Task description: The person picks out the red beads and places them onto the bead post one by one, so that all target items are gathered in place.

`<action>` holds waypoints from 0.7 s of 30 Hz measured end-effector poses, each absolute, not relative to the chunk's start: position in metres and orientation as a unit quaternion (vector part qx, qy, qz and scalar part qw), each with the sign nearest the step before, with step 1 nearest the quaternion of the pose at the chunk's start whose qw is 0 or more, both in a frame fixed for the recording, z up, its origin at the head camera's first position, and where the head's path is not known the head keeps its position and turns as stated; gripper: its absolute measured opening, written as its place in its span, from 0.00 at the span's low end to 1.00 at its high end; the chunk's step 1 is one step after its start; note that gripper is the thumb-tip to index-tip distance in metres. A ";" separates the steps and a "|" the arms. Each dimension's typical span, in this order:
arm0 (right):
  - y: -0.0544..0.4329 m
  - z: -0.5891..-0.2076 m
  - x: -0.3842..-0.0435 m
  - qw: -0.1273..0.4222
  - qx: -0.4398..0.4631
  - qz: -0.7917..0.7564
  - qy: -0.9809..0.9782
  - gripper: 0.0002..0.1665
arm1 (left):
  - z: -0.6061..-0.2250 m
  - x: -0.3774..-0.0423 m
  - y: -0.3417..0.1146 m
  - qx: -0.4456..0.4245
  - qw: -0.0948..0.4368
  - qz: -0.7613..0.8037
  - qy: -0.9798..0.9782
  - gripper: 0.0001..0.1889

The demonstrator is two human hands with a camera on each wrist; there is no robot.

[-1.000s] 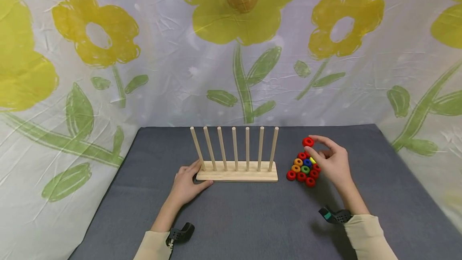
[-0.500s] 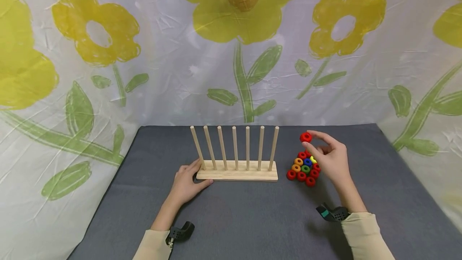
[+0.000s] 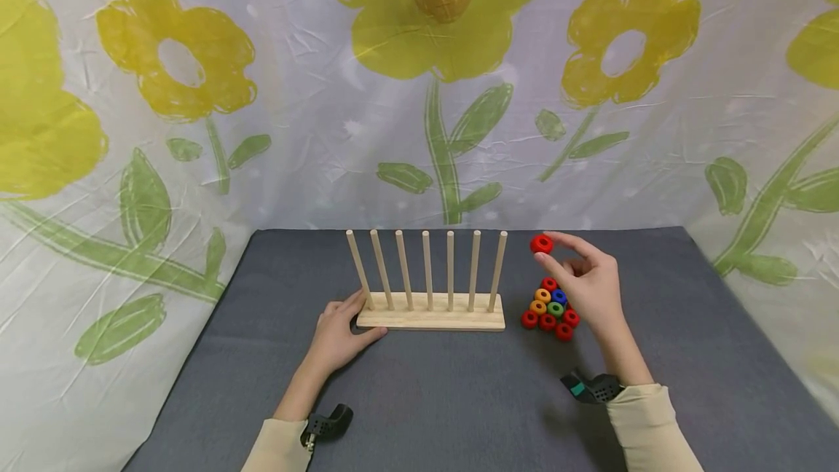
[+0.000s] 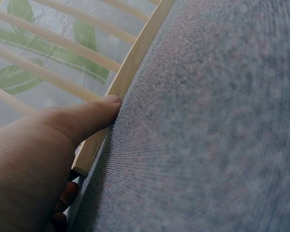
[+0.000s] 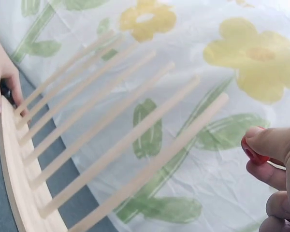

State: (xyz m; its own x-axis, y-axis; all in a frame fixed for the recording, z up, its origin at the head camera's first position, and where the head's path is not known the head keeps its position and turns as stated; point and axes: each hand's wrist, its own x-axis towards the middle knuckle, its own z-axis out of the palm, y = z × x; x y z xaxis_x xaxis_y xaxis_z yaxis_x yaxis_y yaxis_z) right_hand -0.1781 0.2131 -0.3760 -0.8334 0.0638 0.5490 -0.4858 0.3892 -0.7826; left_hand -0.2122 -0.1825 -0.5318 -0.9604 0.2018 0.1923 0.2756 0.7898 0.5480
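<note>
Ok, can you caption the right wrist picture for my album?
Right-hand fingers pinch a red ring near seven bare wooden pegs.

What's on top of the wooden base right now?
Seven pegs stand in a row on the wooden base, with nothing threaded on them. The left hand grips the base's left end, covering part of it; what lies under that grip can't be seen.

no readable text or numbers

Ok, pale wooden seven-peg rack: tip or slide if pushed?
Rack probably slides when pushed low: flat base on dark grey cloth. Pushed high, it may tip, its tall round pegs rising from a shallow base. Left hand gripping one end likely steadies it.
</note>
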 end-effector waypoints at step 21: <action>0.185 -0.353 -0.182 0.265 0.180 0.583 -0.747 0.19 | -0.531 -0.212 -0.183 -0.122 0.050 -0.292 -0.947 0.47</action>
State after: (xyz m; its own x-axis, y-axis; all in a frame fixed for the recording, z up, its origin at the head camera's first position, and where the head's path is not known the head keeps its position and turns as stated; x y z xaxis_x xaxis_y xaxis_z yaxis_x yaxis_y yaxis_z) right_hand -0.1815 0.1845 -0.3531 -0.7942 0.0397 0.6063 -0.5784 0.2562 -0.7745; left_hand -0.2122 -0.1830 -0.5312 -0.9655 0.2015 0.1651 0.2594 0.8003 0.5406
